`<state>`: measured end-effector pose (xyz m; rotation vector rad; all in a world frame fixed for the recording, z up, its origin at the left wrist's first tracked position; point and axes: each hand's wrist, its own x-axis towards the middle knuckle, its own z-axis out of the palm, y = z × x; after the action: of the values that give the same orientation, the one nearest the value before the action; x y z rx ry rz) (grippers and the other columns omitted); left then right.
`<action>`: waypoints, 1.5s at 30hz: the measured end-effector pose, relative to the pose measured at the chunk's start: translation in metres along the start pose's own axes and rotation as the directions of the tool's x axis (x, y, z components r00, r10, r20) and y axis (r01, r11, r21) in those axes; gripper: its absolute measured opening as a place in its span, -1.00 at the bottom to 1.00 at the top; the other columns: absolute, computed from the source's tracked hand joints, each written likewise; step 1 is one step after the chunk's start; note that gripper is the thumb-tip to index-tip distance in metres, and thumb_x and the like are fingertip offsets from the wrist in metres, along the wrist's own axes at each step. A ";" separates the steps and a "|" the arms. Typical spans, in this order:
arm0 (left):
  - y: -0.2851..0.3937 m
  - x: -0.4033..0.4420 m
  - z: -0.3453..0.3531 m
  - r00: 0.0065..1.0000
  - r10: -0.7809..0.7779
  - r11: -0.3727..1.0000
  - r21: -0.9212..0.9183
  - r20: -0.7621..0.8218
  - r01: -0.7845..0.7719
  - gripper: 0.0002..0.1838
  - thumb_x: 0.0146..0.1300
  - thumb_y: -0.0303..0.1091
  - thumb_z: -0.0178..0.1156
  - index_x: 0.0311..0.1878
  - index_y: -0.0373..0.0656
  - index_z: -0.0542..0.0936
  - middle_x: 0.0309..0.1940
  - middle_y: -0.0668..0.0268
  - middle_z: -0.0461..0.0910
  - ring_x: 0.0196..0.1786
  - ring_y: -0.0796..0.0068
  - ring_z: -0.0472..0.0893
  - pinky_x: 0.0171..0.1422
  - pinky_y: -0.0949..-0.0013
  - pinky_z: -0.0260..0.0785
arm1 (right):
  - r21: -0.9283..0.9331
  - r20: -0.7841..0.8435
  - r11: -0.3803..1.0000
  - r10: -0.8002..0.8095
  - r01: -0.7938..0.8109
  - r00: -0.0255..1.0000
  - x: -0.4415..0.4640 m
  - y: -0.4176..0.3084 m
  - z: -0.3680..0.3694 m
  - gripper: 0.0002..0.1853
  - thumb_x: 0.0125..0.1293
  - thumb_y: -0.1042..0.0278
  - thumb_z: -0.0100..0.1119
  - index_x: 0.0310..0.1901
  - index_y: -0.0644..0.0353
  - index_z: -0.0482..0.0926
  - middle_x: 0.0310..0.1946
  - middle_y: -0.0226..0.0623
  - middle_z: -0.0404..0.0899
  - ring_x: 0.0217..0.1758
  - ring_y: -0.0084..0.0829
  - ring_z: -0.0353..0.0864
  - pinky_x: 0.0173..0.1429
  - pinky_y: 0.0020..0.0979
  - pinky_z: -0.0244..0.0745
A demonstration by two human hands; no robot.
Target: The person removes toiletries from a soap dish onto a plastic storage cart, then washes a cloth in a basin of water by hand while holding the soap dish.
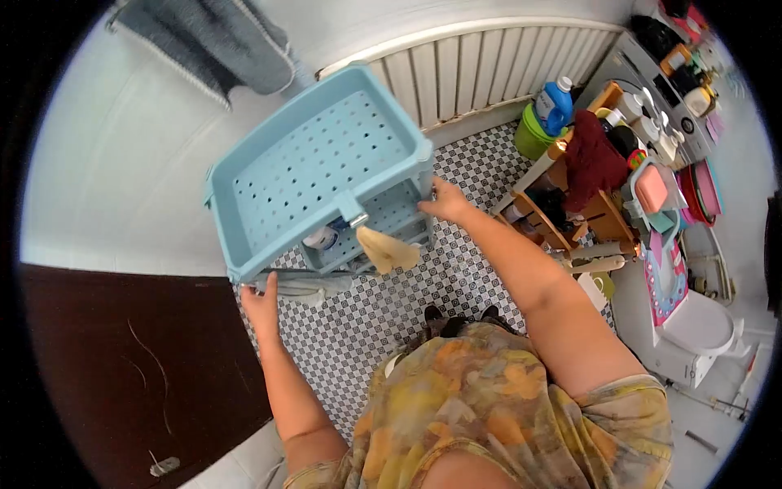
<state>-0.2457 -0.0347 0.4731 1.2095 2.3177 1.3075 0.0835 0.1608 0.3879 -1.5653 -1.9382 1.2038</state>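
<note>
A light blue plastic rack [318, 155] with a perforated top tray stands in front of me, tilted in view. My left hand [261, 306] is at its near left corner, fingers against the frame below the tray. At the right side, my right hand [444, 202] grips the rack's edge, the thumb up and fingers partly behind it. A beige cloth [386, 249] hangs from the tray's front handle. On the lower shelf lies a white bottle [321, 238], partly hidden. Greyish cloth or plastic [314, 287] hangs beneath, near my left hand.
A white radiator [481, 69] runs along the wall behind. At the right are a green bucket [533, 134] with a blue bottle [554, 104], a wooden shelf [603, 216] with a dark red cloth, a washing machine and a toilet [702, 323]. A dark brown door [138, 367] is at left.
</note>
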 end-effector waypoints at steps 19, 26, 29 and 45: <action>-0.017 0.005 0.009 0.989 -0.076 0.982 -0.161 0.130 0.097 -0.70 -0.02 -0.51 0.25 -0.18 -0.33 0.46 -0.32 0.23 0.55 -0.28 0.52 0.51 -0.18 0.48 0.36 | -0.110 0.027 0.981 -0.160 0.162 0.987 0.011 -0.007 -0.012 -0.60 -0.12 0.12 0.29 -0.26 0.19 0.55 -0.35 -0.12 0.58 -0.24 -0.24 0.57 -0.13 -0.33 0.45; -0.030 0.007 0.020 0.936 -0.286 0.877 -0.337 0.205 0.342 -0.50 -0.10 -0.53 0.32 -0.04 -0.36 0.36 -0.19 0.14 0.49 -0.13 0.38 0.50 -0.01 0.41 0.38 | 0.013 0.080 0.991 -0.132 0.131 0.988 0.009 -0.006 -0.015 -0.57 -0.13 0.15 0.32 -0.19 0.14 0.53 -0.31 -0.10 0.57 -0.23 -0.23 0.57 -0.13 -0.33 0.46; -0.053 0.006 0.029 0.940 -0.271 0.882 -0.337 0.207 0.329 -0.51 -0.10 -0.55 0.30 -0.04 -0.31 0.37 -0.14 0.16 0.48 -0.08 0.39 0.47 0.01 0.39 0.35 | 0.031 0.045 0.985 -0.172 0.171 0.984 0.013 -0.004 -0.011 -0.59 -0.13 0.18 0.32 -0.19 0.12 0.53 -0.32 -0.13 0.57 -0.24 -0.27 0.58 -0.15 -0.36 0.47; -0.096 0.027 0.030 0.921 -0.032 0.973 -0.199 0.389 0.118 -0.51 -0.08 -0.53 0.24 -0.02 -0.34 0.36 -0.07 0.04 0.39 -0.04 0.22 0.40 0.06 0.19 0.26 | -0.126 -0.181 0.985 -0.142 0.120 0.973 0.013 0.014 0.018 -0.53 -0.14 0.10 0.29 -0.16 0.10 0.50 -0.33 -0.15 0.55 -0.24 -0.24 0.55 -0.16 -0.30 0.45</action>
<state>-0.2998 -0.0213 0.3851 1.1687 1.8721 1.1420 0.0752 0.1658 0.3638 -1.5197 -1.9800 0.8703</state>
